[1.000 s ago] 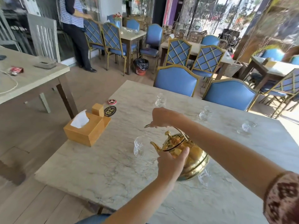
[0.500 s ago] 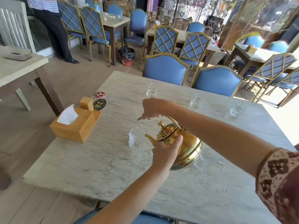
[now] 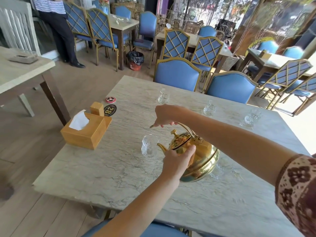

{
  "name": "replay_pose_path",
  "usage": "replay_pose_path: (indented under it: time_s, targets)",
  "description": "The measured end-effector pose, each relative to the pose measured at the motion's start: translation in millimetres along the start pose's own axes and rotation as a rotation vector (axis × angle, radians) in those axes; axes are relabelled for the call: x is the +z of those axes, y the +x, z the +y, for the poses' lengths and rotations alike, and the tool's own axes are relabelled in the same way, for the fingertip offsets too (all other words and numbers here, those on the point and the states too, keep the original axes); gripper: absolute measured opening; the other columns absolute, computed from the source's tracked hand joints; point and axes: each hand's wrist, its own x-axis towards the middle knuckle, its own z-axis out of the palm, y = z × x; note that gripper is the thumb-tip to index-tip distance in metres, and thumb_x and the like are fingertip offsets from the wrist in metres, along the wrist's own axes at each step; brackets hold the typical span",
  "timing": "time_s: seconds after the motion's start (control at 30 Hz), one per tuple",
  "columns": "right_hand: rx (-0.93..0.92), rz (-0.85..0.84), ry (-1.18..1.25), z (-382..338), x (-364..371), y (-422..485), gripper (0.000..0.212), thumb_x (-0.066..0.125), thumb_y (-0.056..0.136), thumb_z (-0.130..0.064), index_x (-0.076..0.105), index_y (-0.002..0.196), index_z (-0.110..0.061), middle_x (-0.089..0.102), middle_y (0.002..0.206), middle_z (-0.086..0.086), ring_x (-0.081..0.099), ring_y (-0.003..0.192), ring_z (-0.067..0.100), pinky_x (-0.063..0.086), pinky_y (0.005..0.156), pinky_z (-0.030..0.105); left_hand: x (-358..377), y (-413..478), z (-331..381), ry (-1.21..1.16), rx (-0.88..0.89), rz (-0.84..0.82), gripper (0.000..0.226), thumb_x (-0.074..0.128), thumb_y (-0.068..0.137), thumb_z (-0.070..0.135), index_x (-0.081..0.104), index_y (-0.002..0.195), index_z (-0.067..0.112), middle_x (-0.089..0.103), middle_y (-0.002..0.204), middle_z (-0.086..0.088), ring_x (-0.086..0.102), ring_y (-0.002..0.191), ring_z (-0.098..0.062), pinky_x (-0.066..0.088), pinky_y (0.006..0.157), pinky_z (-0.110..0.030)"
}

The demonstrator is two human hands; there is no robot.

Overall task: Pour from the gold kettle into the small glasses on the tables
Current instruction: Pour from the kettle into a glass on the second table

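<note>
The gold kettle point(image 3: 203, 159) hangs tilted over the marble table point(image 3: 106, 171), its spout pointing left at a small clear glass point(image 3: 148, 147). My right hand point(image 3: 166, 115) grips the kettle's arched handle from above. My left hand point(image 3: 177, 162) presses against the kettle's near side below the lid. The spout tip is right beside the glass rim. Three more small glasses stand farther back: one in the middle point(image 3: 163, 96), one to the right point(image 3: 209, 108) and one at the far right point(image 3: 251, 118). Another glass point(image 3: 222, 170) is half hidden behind the kettle.
A wooden tissue box point(image 3: 85, 130), a number plate "28" point(image 3: 110, 110) and a round red coaster point(image 3: 111, 99) sit at the table's left. Two blue chairs point(image 3: 177, 76) stand at the far edge. A person point(image 3: 56, 23) stands at the back left by other tables.
The view has shifted a little; the kettle stays tilted with its spout near the same glass, and both hands keep their hold.
</note>
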Motion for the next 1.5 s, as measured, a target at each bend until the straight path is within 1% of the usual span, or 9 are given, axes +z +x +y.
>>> replay_pose_path:
  time_s: [0.23, 0.4, 0.57, 0.67, 1.0, 1.13, 1.3, 1.4, 1.5]
  targets:
    - [0.017, -0.001, 0.019, -2.4, -2.2, -2.6, 0.027, 0.059, 0.093, -0.025, 0.063, 0.08, -0.002, 0.052, 0.057, 0.004, 0.045, 0.045, 0.015, 0.04, 0.044, 0.022, -8.0, -3.9, 5.4, -0.008, 0.002, -0.032, 0.03, 0.067, 0.095, 0.043, 0.069, 0.092, 0.014, 0.069, 0.089, -0.002, 0.065, 0.085, -0.015, 0.042, 0.067, -0.017]
    - [0.038, -0.01, 0.016, -4.2, -1.9, -1.2, 0.027, 0.06, 0.093, -0.026, 0.064, 0.08, -0.002, 0.052, 0.057, 0.003, 0.044, 0.045, 0.014, 0.039, 0.044, 0.022, -9.7, -3.7, 7.5, -0.029, 0.0, -0.056, 0.031, 0.067, 0.096, 0.044, 0.068, 0.089, 0.014, 0.07, 0.09, -0.004, 0.064, 0.082, -0.015, 0.048, 0.066, -0.015]
    - [0.047, -0.017, 0.019, -5.5, -3.3, -0.3, 0.026, 0.059, 0.094, -0.026, 0.065, 0.085, -0.001, 0.052, 0.057, 0.004, 0.044, 0.045, 0.014, 0.038, 0.044, 0.022, -13.4, -5.5, 11.7, -0.042, -0.01, -0.073, 0.032, 0.065, 0.098, 0.04, 0.066, 0.083, 0.012, 0.065, 0.08, -0.001, 0.06, 0.071, -0.01, 0.039, 0.042, 0.002]
    - [0.045, -0.016, 0.02, -6.3, -3.9, 0.6, 0.025, 0.059, 0.094, -0.024, 0.064, 0.085, -0.001, 0.051, 0.056, 0.004, 0.043, 0.044, 0.014, 0.038, 0.044, 0.021, -16.5, -6.1, 13.1, -0.045, -0.019, -0.096, 0.034, 0.064, 0.1, 0.037, 0.06, 0.073, 0.015, 0.06, 0.071, 0.004, 0.056, 0.067, -0.005, 0.038, 0.04, 0.003]
    - [0.065, -0.041, 0.017, -11.1, -3.3, 8.2, 0.026, 0.058, 0.095, -0.025, 0.065, 0.09, -0.001, 0.05, 0.057, 0.003, 0.043, 0.045, 0.013, 0.038, 0.045, 0.021, -21.6, -3.6, 15.8, -0.043, -0.056, -0.073, 0.029, 0.065, 0.099, 0.037, 0.062, 0.081, 0.014, 0.061, 0.074, 0.002, 0.057, 0.07, -0.006, 0.036, 0.038, 0.002]
    - [0.077, -0.054, 0.013, -11.2, -3.9, 10.1, 0.028, 0.058, 0.095, -0.027, 0.066, 0.092, -0.001, 0.05, 0.056, 0.003, 0.042, 0.044, 0.014, 0.038, 0.045, 0.021, -19.8, -6.1, 18.5, -0.024, -0.079, -0.073, 0.029, 0.064, 0.099, 0.037, 0.069, 0.085, 0.013, 0.07, 0.084, -0.003, 0.061, 0.075, -0.009, 0.045, 0.048, -0.005]
    - [0.091, -0.059, 0.028, -10.3, -1.8, 11.1, 0.029, 0.058, 0.095, -0.026, 0.068, 0.095, 0.001, 0.048, 0.056, 0.004, 0.042, 0.044, 0.015, 0.037, 0.045, 0.023, -16.8, -11.7, 21.0, -0.003, -0.114, -0.052, 0.033, 0.065, 0.096, 0.044, 0.068, 0.091, 0.012, 0.075, 0.1, -0.008, 0.066, 0.086, -0.013, 0.038, 0.059, -0.011]
    - [0.092, -0.061, 0.046, -9.1, 0.4, 12.2, 0.03, 0.058, 0.095, -0.026, 0.069, 0.097, 0.002, 0.047, 0.054, 0.004, 0.041, 0.044, 0.015, 0.037, 0.045, 0.023, -13.4, -10.4, 18.7, -0.001, -0.107, -0.018, 0.084, 0.071, 0.064, 0.067, 0.073, 0.118, 0.001, 0.077, 0.119, -0.014, 0.072, 0.115, -0.027, 0.059, 0.087, -0.027]
    - [0.099, -0.06, 0.072, -8.6, 0.5, 11.2, 0.033, 0.059, 0.094, -0.026, 0.069, 0.1, 0.004, 0.046, 0.053, 0.003, 0.04, 0.043, 0.015, 0.037, 0.045, 0.024, -12.9, -9.0, 17.0, 0.004, -0.072, -0.004, 0.099, 0.065, 0.05, 0.07, 0.073, 0.123, 0.004, 0.077, 0.121, -0.015, 0.071, 0.12, -0.031, 0.058, 0.101, -0.035]
